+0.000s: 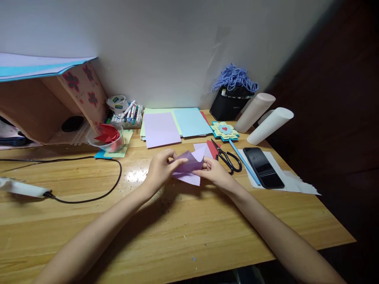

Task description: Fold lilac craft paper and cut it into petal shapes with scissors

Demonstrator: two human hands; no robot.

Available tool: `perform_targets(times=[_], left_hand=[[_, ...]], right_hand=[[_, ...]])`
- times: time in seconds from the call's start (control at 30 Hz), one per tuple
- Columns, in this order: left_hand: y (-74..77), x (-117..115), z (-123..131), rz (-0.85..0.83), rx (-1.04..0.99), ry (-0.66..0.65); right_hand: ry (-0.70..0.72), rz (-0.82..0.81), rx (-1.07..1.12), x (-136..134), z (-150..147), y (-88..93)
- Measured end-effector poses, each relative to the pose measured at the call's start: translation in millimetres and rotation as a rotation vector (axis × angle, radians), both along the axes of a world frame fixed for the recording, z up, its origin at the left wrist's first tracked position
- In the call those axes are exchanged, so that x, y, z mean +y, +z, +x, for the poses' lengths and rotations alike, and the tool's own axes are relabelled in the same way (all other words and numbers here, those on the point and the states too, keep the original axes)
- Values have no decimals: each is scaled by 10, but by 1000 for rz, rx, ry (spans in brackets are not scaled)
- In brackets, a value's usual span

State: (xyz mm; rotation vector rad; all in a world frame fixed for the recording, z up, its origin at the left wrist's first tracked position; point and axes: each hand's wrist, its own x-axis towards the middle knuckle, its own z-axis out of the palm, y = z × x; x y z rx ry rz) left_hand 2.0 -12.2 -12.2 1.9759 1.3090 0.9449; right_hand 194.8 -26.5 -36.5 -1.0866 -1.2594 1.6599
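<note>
A partly folded sheet of purple paper point(187, 166) is held just above the table, between both my hands. My left hand point(162, 167) pinches its left side, thumb on top. On the right side, my right hand point(215, 172) grips the paper between thumb and fingers, some of which are hidden behind it. One flap stands up at the top and another hangs toward me. Just beyond my right hand lie black-handled scissors point(227, 158), with small purple and red paper pieces point(212, 148) beside their blades.
Sheets of coloured paper point(163, 128) lie at the back. A layered paper flower point(224, 130), a blue pencil-like stick point(244, 162) and a phone point(263, 167) are to the right. Left are a plastic bowl point(92, 139) with red paper, a cardboard box point(84, 94) and a black cable point(120, 177).
</note>
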Motion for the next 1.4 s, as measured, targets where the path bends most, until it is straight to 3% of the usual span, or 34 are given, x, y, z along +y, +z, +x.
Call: perform_targets(times=[0.13, 0.23, 0.43, 0.63, 0.73, 0.93, 1.07, 1.2, 1.3, 1.4], left_hand=[[0, 96, -175, -20, -32, 215], [-102, 141, -388, -72, -8, 342], [-362, 9, -591, -452, -248, 304], [-338, -205, -600, -726, -712, 72], [-366, -248, -621, -878, -825, -39], [-434, -287, -639, -945, -851, -86], [-446, -290, -612, -950, -955, -32], [-467, -285, -590, -948, -1054, 31], [-501, -292, -584, -938, -1033, 28], [-517, -304, -578, -917, -1012, -37]], right_hand=[[-39, -55, -7, -1, 16, -42], [-18, -38, -63, -42, 10, -65], [13, 248, -277, -143, -77, -63], [233, 339, -384, -124, -7, 43], [327, 382, -410, -133, 31, 64], [304, 607, -499, -126, 20, -27], [199, 669, -475, -94, 17, -63], [192, 719, -455, -84, 37, -43], [147, 700, -460, -98, 23, -55], [41, 532, -421, -117, -30, -103]])
